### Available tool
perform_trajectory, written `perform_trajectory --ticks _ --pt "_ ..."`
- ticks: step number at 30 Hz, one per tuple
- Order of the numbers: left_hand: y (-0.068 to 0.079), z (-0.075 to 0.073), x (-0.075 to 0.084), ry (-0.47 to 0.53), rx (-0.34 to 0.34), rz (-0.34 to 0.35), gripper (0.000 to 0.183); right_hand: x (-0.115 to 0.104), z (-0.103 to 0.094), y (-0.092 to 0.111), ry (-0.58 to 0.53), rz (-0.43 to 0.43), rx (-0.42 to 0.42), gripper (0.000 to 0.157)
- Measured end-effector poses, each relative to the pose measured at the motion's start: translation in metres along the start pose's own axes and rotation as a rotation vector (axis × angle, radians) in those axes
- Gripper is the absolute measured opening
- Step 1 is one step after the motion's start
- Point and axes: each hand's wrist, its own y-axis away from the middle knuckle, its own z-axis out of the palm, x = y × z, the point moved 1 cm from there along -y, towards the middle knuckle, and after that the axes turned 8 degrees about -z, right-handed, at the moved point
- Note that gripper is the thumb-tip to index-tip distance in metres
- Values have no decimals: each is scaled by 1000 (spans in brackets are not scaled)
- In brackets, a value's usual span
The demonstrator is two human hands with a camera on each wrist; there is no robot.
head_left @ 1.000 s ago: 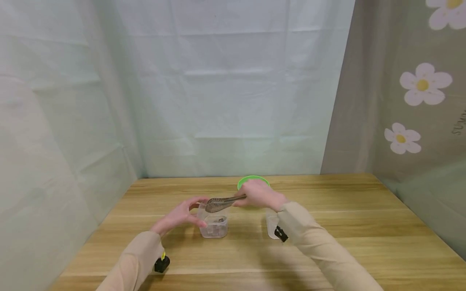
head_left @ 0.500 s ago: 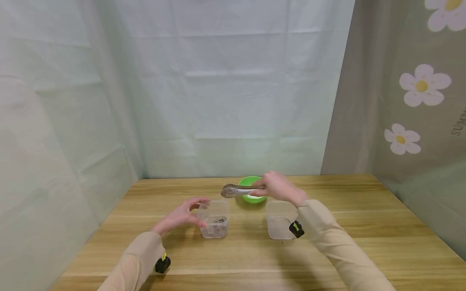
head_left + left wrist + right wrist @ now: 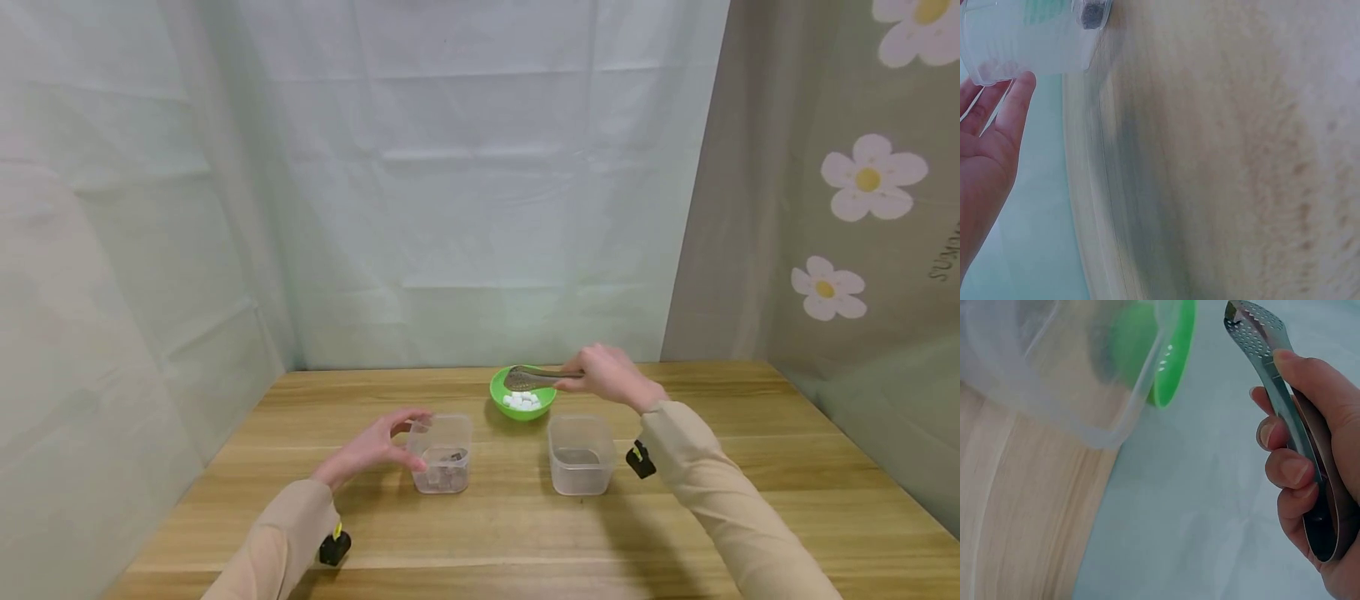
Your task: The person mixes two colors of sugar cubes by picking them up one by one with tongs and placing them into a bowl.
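My right hand grips metal tongs with perforated heads, held over the green bowl. In the right wrist view, my fingers wrap the tongs, their heads close together; whether anything is between them is unclear. White pieces lie in the bowl. My left hand holds the left side of a clear plastic container, thumb at the near corner and fingers at the far one. Translucent and dark pieces lie in it. The left wrist view shows fingertips against its wall.
A second clear plastic container stands on the wooden table, to the right and nearer than the bowl. Pale curtains hang behind the table, and a flowered cloth hangs at right.
My right hand has carried the tongs right and away from me, from above the left container to over the green bowl. The bowl and right container show more now. My left hand stays put.
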Motion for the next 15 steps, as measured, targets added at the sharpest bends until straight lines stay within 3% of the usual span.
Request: perform_trajectory --ticks 7,15 --pt "13 -1 25 11 -20 -5 76 6 5 3 23 61 -48 27" --pt "15 1 29 9 -20 -14 73 9 7 4 61 83 -62 28"
